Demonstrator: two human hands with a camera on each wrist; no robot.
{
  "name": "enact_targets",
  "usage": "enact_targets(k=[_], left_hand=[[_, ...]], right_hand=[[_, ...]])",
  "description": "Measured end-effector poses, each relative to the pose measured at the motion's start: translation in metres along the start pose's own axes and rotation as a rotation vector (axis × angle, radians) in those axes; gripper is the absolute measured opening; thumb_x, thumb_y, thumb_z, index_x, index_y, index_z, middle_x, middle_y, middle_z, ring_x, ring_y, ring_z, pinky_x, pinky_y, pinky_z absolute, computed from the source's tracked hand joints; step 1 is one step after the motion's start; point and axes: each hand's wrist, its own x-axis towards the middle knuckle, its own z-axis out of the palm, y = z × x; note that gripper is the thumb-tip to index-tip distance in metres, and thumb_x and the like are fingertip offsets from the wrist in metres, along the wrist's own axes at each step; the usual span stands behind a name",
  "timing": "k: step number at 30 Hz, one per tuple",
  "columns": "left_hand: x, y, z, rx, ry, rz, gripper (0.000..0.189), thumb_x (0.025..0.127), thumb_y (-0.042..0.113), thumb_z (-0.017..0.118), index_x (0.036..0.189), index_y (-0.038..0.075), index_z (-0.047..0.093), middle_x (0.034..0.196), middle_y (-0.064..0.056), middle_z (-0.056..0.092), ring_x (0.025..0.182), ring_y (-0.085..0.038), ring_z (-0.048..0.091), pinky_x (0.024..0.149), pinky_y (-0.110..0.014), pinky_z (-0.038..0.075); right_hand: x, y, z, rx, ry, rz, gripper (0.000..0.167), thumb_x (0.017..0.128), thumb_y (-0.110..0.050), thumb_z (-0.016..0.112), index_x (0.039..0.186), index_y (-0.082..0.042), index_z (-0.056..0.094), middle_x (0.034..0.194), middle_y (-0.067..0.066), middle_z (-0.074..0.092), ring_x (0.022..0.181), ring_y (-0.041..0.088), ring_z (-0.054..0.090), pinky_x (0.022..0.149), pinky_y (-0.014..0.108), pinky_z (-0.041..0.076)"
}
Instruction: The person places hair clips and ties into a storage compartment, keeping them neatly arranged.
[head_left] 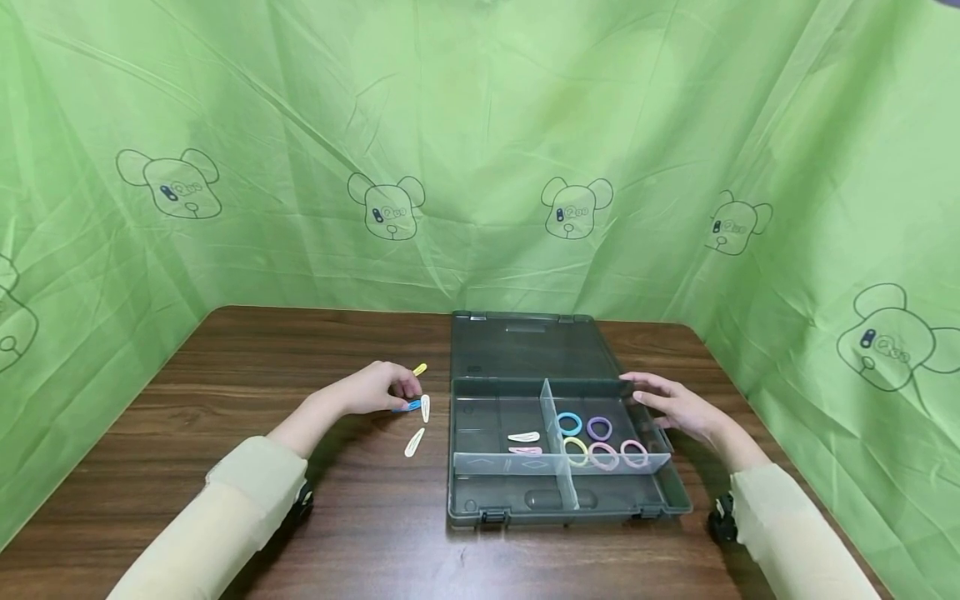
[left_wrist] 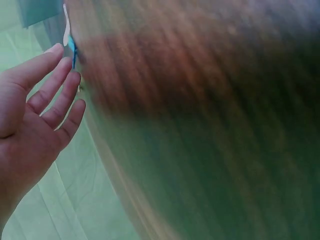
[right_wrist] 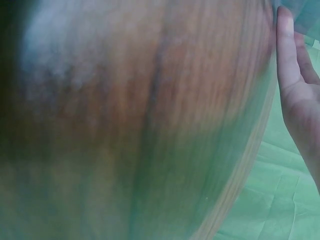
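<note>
My left hand is low over the table, fingertips at a blue snap hair clip. In the left wrist view its fingers are nearly straight, with the blue clip right at their tips. Two white hair clips lie close by: one against the blue one, another nearer me. A yellow clip lies just beyond the hand. My right hand touches the right side of an open dark plastic box with extended fingers; the right wrist view shows fingertips at its edge.
Clear dividers split the box. A white clip and a pink clip lie in its back left compartment; several coloured rings, including a blue one, lie in the back right. The lid lies folded back. Green cloth surrounds the wooden table.
</note>
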Motion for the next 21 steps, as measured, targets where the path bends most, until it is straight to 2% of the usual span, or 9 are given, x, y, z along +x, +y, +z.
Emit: enact_targets(k=[13,21], left_hand=[[0.0059,0.0016,0.0049,0.057,-0.002,0.011,0.014,0.075,0.006,0.075,0.085,0.011,0.068,0.078,0.003,0.063,0.073,-0.007,0.057,0.069,-0.024,0.048],[0.0062,0.0022,0.0063,0.045,-0.016,0.004,0.011,0.075,0.005,0.074,0.08,0.012,0.067,0.071,0.008,0.061,0.068,-0.003,0.054,0.065,-0.021,0.045]], right_hand=[[0.0,-0.0016,0.0001,-0.002,-0.007,0.001,0.051,0.098,-0.027,0.049,0.144,-0.01,0.033,0.137,0.028,0.041,0.113,0.02,0.056,0.083,0.047,0.052],[-0.0001,-0.0001,-0.0004,0.008,-0.018,-0.01,0.05,0.099,-0.024,0.048,0.144,-0.009,0.032,0.137,0.029,0.04,0.113,0.021,0.056,0.083,0.047,0.052]])
